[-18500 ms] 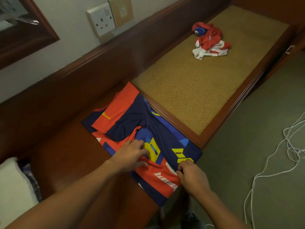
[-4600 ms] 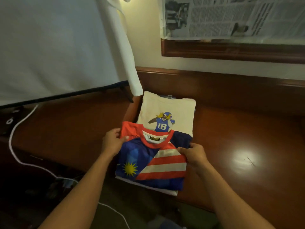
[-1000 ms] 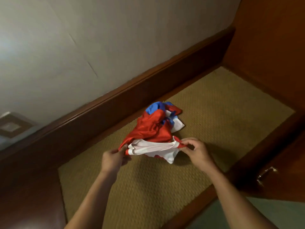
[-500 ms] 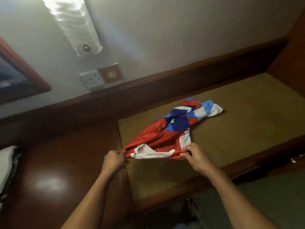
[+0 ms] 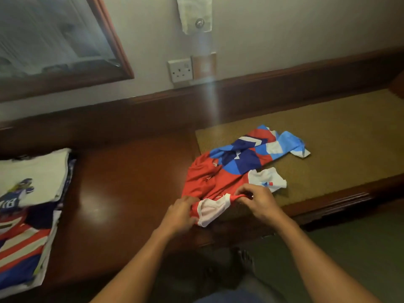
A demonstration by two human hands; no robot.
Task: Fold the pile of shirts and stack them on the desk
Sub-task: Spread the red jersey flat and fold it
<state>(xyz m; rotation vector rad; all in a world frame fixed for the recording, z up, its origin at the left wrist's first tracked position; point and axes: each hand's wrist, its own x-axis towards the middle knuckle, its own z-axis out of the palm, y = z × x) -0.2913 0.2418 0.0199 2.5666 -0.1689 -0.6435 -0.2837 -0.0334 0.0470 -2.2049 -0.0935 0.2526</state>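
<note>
Looking down: the shirt lies crumpled across the seam between desk and mat, its near edge at the desk's front. My left hand and right hand each pinch the fabric either side of the white-trimmed opening, fingers curled tight. The far sleeves are twisted; if I tug now, I reckon they'll drag bunched, or the cloth slides off the front. The folded stack sits well left.
</note>
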